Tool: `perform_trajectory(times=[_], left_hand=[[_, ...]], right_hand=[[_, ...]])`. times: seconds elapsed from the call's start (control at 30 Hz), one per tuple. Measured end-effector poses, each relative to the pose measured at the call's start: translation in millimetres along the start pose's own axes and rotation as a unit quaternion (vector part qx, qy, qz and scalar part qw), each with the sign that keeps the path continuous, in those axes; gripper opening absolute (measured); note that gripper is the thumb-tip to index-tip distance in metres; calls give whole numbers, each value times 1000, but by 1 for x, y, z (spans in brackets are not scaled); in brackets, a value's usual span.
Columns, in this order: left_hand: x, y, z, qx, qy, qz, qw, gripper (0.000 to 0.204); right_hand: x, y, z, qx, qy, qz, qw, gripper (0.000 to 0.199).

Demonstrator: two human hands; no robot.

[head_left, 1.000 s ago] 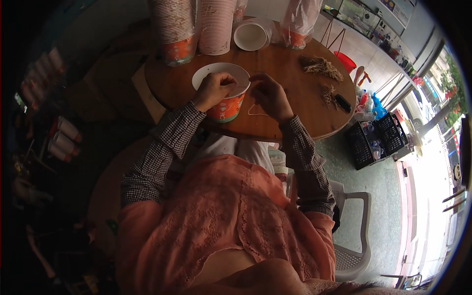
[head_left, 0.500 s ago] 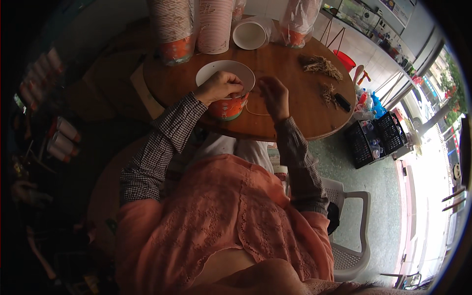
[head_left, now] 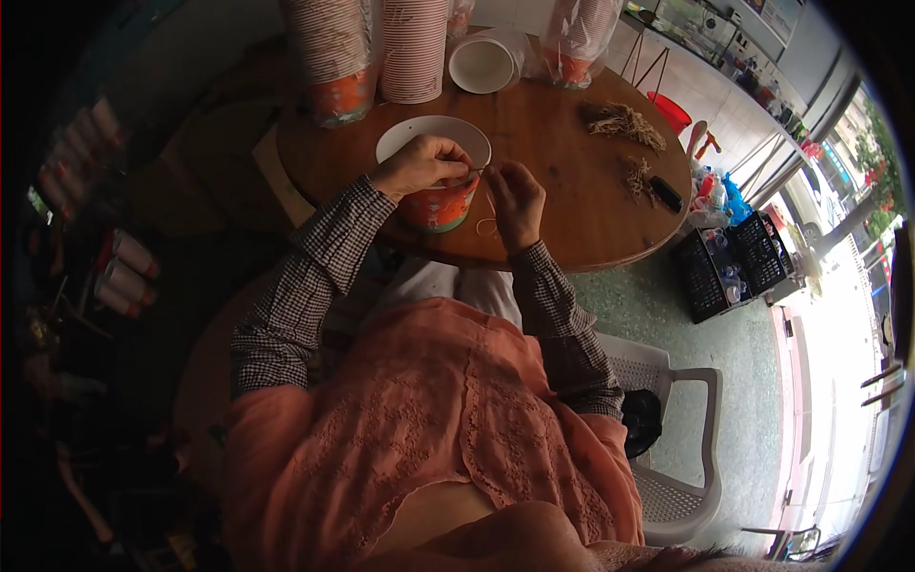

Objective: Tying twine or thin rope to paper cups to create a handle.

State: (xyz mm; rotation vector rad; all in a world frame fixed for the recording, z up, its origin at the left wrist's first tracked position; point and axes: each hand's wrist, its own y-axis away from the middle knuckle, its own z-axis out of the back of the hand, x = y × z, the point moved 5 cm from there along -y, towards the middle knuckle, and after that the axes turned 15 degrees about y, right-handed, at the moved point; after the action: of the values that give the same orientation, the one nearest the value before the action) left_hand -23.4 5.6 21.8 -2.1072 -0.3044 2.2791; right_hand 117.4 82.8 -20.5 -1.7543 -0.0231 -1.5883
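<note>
The tub, orange outside and white inside, sits near the front edge of the round wooden worktop, opening upward. The left hand is at the tub's near rim, its fingers drawn narrow; whether they pinch the rim, a thin strand or both cannot be told, as the hand covers the contact. The right hand is just beside the rim on the right, its fingers brought narrow on the strand. The strand's lower part hangs below these fingers and curls on the worktop beside the tub.

Step in hand: judged from the posture, handling of the strand at the rim, both sets of fingertips close together. Next move: it calls for a steady tub, a firm pinch on the strand and slack kept free of snags (the contact point is too small to read in detail).

Surrounding items: two bundles of tan fibre, a larger one and a smaller one, lie on the right of the worktop; a black object is just beside the smaller. Toward the back are stacked tubs and one tub on its side.
</note>
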Motion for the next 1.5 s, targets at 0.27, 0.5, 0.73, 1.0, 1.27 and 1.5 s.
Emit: perform_trajectory(times=[0.27,0.5,0.73,1.0,1.27,1.5], left_hand=[[1,-1,1,10,-22,-29,999,17],[-8,1,-1,-12,-155,-75,985,17],[-2,-1,8,-79,-57,-105,990,18],[-13,0,-13,-84,30,-108,990,20],[-3,0,-11,-86,49,-115,988,31],[-25,9,-33,-182,-164,-212,946,30]], right_hand=[[38,-14,13,-25,333,226,915,9],[67,-18,15,-4,340,288,895,8],[79,-16,13,16,396,259,881,19],[89,-25,0,43,410,302,859,25],[77,-30,3,18,357,205,911,29],[66,-31,8,-20,346,134,928,31]])
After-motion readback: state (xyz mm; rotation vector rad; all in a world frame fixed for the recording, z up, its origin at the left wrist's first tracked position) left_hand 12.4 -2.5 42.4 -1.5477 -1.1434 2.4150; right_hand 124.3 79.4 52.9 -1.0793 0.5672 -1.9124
